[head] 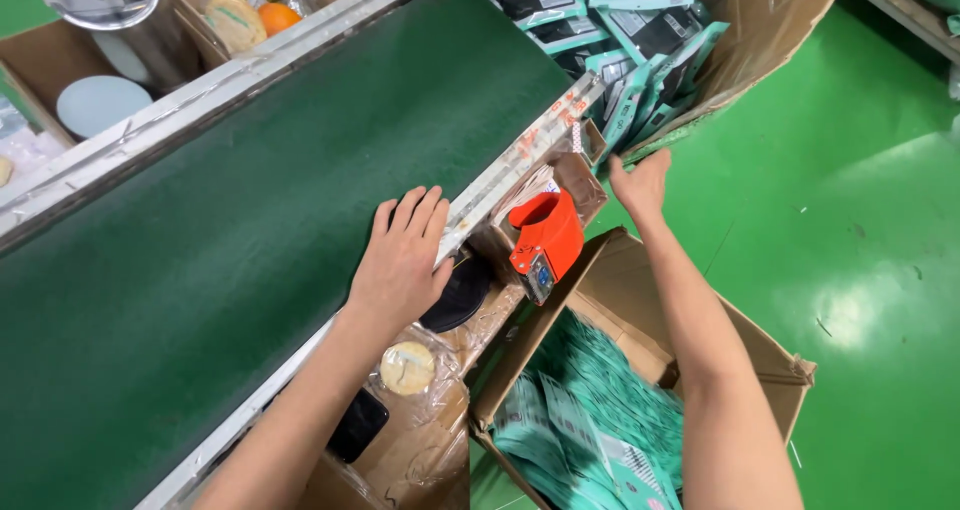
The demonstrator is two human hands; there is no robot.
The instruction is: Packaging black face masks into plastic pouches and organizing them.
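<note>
Teal packets (640, 80), light, slick-looking flat pouches best pinched by an edge I'd guess, sit heaped in the tilted carton beyond the orange tape dispenser (545, 242), right hand (640, 185) reaching there loosely curled, left hand (400, 260) flat, fingers together, beside the dispenser.

Right hand (640, 185): we see fingertips hidden among packets (640, 80). Lower box (640, 390): cut by bottom edge. Metal pot (110, 5): cropped at top.

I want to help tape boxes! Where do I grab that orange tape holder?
Probably grip the orange tape holder around its rounded orange top, coming from above. It stands upright beside the belt, and its metal end points down, so keep fingers clear of that.
</note>
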